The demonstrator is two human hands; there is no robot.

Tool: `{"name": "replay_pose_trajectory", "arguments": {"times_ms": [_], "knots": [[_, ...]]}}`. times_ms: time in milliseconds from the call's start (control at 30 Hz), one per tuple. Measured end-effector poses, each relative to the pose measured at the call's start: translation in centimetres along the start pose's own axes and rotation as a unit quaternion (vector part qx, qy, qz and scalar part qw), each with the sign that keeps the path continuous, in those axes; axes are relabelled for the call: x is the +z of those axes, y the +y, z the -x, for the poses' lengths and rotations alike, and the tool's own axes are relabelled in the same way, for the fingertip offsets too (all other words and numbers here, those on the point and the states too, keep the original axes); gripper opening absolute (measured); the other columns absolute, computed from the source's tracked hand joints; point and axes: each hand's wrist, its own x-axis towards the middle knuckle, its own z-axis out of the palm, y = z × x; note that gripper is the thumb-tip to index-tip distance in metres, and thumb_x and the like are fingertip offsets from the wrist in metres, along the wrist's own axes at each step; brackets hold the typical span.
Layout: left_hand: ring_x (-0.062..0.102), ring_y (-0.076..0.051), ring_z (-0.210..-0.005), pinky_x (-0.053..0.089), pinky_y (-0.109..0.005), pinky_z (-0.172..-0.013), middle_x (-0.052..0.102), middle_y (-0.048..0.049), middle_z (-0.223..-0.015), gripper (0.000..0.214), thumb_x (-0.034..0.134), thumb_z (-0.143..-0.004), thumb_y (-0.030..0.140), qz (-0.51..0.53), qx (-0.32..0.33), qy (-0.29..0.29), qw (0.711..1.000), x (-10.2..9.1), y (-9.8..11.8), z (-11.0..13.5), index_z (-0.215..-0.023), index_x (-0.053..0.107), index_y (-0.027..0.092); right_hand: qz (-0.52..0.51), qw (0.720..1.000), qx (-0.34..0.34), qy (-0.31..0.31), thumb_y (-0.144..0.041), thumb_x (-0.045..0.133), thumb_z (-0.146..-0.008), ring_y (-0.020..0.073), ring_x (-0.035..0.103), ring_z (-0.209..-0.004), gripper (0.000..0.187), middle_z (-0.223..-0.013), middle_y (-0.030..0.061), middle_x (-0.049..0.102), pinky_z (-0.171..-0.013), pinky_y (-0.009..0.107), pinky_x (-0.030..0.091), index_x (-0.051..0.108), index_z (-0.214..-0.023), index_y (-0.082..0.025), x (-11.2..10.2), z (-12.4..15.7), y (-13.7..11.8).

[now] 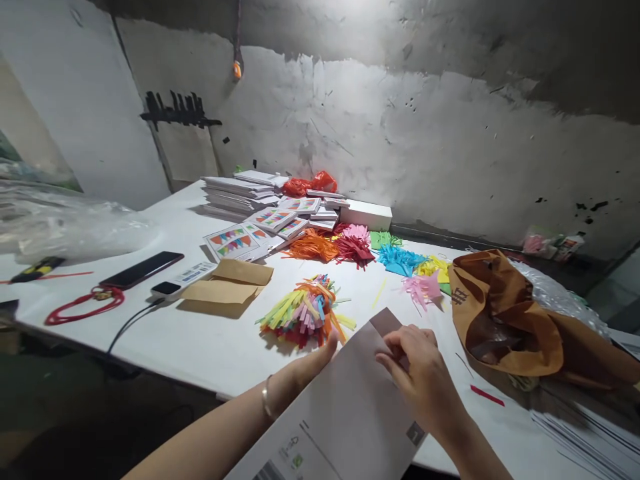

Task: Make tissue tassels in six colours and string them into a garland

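Note:
A white printed card sleeve (345,413) lies tilted across the table's near edge, its far end open. My left hand (305,368) grips its left side, most fingers hidden behind it. My right hand (417,370) rests on top, fingers curled and pinching at the open flap. Just beyond the sleeve sits a bundle of multicoloured fringed paper strips (305,312).
Separate piles of orange (311,247), red (354,244), blue (399,259) and pink (423,288) fringed paper lie further back. Stacks of white packs (240,193), brown envelopes (227,281), a phone (141,269), a red cord (83,305) and a brown cloth bag (505,320) surround them.

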Motion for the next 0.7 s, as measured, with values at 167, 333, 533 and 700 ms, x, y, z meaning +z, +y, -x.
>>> {"name": "replay_pose_trajectory", "arguments": {"times_ms": [167,333,533,700], "knots": [[0.058,-0.016,-0.079,0.047,-0.024,-0.069,0.066,-0.0011,-0.085,0.049,0.065,-0.085,0.062,-0.169,-0.027,-0.032,0.985,-1.6,1.7,3.3,-0.097,0.067,0.015,-0.154,0.971,0.133,-0.128,-0.029,0.047,-0.098,0.0167,0.053,-0.071,0.016,-0.078,0.0007,0.057,-0.065,0.028,0.039,0.050,-0.085,-0.021,-1.6,-0.2,-1.0],[0.052,-0.014,-0.070,0.043,-0.021,-0.063,0.061,-0.0021,-0.080,0.050,0.049,-0.095,0.061,-0.315,0.024,-0.042,0.948,-2.7,4.2,4.2,-0.098,0.062,0.013,-0.468,0.778,0.219,-0.356,-0.052,0.072,-0.081,0.0212,0.062,-0.092,0.044,-0.097,0.0034,0.067,-0.079,0.029,0.049,0.061,-0.108,-0.019,-3.5,-1.9,-0.7],[0.064,-0.017,-0.075,0.051,-0.023,-0.064,0.071,-0.0047,-0.090,0.052,0.054,-0.094,0.058,-0.373,0.057,0.050,0.925,-2.0,2.5,3.4,-0.125,0.059,0.017,-0.237,0.799,0.269,-0.482,-0.041,0.068,-0.082,0.0164,0.059,-0.079,0.027,-0.083,-0.0005,0.069,-0.067,0.021,0.043,0.072,-0.090,-0.016,-3.2,-2.6,0.8],[0.047,-0.037,-0.136,0.045,-0.054,-0.108,0.045,-0.0200,-0.152,0.102,0.075,-0.083,0.044,-0.556,0.114,0.240,0.788,1.2,-0.2,3.6,-0.159,0.009,0.030,-0.168,0.851,0.242,-0.436,-0.038,0.059,-0.088,0.0176,0.060,-0.082,0.027,-0.093,0.0026,0.073,-0.069,0.023,0.046,0.073,-0.097,-0.017,-4.1,-3.8,-0.7]]}}
